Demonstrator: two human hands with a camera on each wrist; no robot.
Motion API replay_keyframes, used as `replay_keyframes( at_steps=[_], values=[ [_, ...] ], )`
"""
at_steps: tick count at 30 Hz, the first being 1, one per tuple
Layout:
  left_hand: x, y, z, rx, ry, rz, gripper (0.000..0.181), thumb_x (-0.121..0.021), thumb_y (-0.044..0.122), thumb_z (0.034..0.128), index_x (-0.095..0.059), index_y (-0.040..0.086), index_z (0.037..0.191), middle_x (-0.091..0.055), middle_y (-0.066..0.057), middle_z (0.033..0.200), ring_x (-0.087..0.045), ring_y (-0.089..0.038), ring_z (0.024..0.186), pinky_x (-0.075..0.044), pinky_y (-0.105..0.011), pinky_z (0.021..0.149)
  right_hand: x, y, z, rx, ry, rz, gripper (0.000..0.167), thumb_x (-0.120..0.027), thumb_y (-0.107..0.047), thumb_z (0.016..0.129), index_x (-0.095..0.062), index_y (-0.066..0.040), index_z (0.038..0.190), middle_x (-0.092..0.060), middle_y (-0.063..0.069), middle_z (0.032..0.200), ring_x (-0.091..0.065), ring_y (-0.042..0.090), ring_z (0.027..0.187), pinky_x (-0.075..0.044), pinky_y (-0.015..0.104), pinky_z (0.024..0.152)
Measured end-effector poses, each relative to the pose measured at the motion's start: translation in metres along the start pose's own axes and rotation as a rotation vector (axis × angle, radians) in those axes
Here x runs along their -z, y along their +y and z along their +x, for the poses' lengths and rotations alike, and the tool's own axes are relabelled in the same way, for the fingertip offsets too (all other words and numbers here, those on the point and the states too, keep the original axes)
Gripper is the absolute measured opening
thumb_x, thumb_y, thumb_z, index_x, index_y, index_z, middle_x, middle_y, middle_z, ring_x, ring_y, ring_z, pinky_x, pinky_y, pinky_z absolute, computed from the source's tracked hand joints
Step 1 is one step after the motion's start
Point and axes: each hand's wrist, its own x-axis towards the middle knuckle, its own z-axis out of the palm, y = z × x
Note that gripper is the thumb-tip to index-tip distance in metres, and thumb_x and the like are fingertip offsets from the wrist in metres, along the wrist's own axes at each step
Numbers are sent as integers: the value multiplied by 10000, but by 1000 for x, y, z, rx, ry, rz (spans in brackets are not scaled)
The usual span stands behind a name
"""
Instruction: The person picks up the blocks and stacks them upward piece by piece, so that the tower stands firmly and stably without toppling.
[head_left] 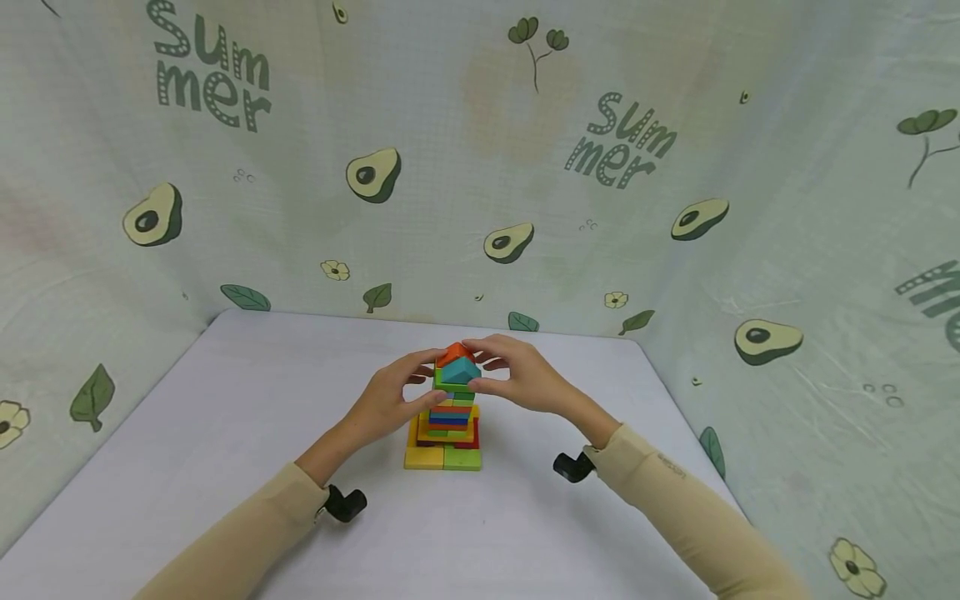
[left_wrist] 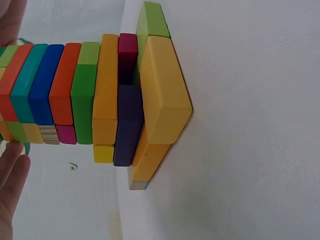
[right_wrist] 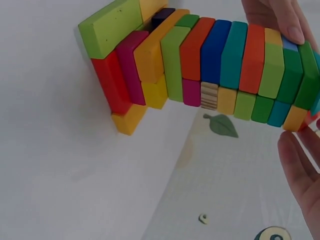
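A tower of colored wooden blocks (head_left: 448,420) stands upright on the table, built from layers in green, yellow, orange, blue and red. On its top sit a teal triangular block (head_left: 461,371) and, behind it, an orange-red triangular block (head_left: 454,354). My left hand (head_left: 386,392) is at the tower's upper left, its thumb touching a layer below the triangles and its fingers extended by the top. From the right, my right hand (head_left: 517,372) reaches to the triangles, index finger by the orange-red one and thumb by the teal one's corner. The fingertips' exact contact is partly hidden.
The white table (head_left: 262,400) carries the tower's wide base of yellow and green blocks (left_wrist: 167,92). Behind and beside the table hangs a pale cloth (head_left: 435,100) printed with avocados, leaves and lettering. A black wrist camera (head_left: 345,505) sits below the left cuff.
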Motion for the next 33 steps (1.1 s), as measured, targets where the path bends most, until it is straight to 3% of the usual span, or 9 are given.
replay_keyframes(
  at_steps=[14, 23, 33],
  values=[
    [1, 1, 0, 12, -5, -7, 662, -791, 318, 983, -495, 246, 1571, -582, 0, 1537, -662, -215, 1264, -585, -397, 1042, -6, 2, 4, -3, 41, 5, 640, -857, -206, 922, -593, -78, 1490, -660, 68, 1370, -694, 237, 1193, -595, 371, 1022],
    [2, 1, 0, 11, -6, -7, 662, -794, 316, 981, -498, 244, 1569, -587, -2, 1530, -665, -214, 1256, -586, -388, 1039, -7, 3, 5, -5, 60, 8, 633, -859, -232, 921, -602, -92, 1482, -665, 58, 1342, -697, 222, 1168, -602, 391, 1011],
    [1, -1, 0, 13, -8, -4, 668, -796, 311, 981, -491, 257, 1572, -580, 7, 1537, -663, -215, 1265, -584, -395, 1044, -8, 3, 5, -28, 46, -2, 644, -863, -246, 917, -598, -114, 1489, -658, 32, 1352, -682, 202, 1179, -601, 349, 1005]
  ],
)
